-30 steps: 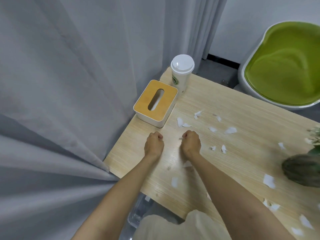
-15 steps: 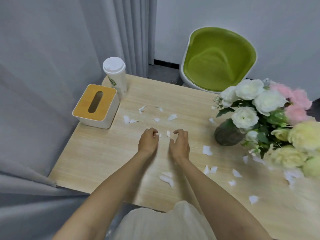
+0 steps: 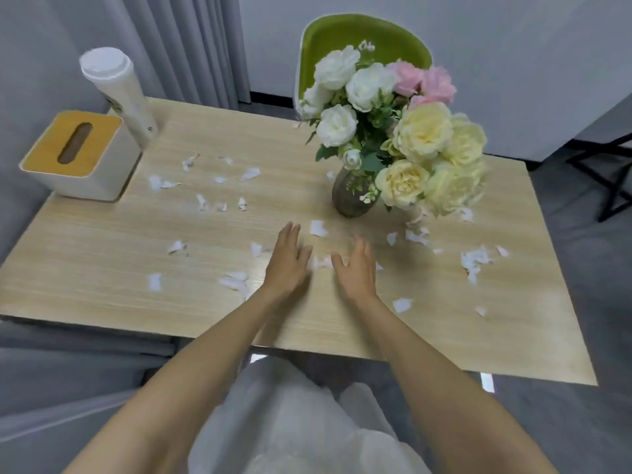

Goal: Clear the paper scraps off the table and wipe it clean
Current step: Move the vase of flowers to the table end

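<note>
A person's left grip [image 3: 289, 260] and right grip [image 3: 357, 270] are open and hold nothing, fingers spread low over the wooden table [image 3: 102, 268]. The palms face each other, apparently to rake together the paper scraps [image 3: 321, 262] lying between them. More scraps lie just ahead of the left grip and wide of both. The flower vase [image 3: 350, 196] stands beyond the right grip. The tissue box [image 3: 77, 153], far left, likely awaits the wiping.

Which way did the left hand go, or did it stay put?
Yes, it moved. The left hand went right, away from the tissue box and toward the vase, and its fingers opened out.
</note>
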Motion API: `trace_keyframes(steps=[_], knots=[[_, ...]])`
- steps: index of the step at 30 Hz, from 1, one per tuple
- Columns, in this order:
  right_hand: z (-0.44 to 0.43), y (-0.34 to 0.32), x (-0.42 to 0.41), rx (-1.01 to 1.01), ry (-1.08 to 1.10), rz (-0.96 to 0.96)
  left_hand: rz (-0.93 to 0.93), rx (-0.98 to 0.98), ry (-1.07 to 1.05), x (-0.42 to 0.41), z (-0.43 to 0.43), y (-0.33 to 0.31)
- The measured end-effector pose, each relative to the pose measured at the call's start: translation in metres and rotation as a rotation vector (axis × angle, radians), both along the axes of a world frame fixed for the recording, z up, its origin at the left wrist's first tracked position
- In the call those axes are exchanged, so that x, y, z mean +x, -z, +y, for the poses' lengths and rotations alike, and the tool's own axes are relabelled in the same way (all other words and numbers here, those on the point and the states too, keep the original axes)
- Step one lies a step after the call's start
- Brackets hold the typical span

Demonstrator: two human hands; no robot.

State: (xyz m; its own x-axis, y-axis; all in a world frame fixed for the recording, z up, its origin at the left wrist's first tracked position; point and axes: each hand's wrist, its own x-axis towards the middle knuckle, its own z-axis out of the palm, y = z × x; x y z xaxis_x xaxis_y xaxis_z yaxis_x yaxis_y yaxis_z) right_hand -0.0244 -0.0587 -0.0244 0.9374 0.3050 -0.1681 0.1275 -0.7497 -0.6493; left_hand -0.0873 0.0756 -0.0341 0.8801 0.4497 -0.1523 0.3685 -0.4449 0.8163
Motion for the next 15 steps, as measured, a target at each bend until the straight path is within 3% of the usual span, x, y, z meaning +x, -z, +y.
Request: trace_keyframes(steps=[3,7,15], knots=[[-0.022,0.007,0.011,-0.188,-0.078,0.060,-0.007,-0.009,0.047,0.016,-0.022,0.002],[-0.034,0.020,0.046,-0.180,-0.072,0.057,-0.035,-0.006,0.073,0.051,-0.030,0.008],[-0.008,0.047,0.123,0.302,-0.091,-0.149,-0.322,-0.120,0.112,0.131,-0.012,0.029]])
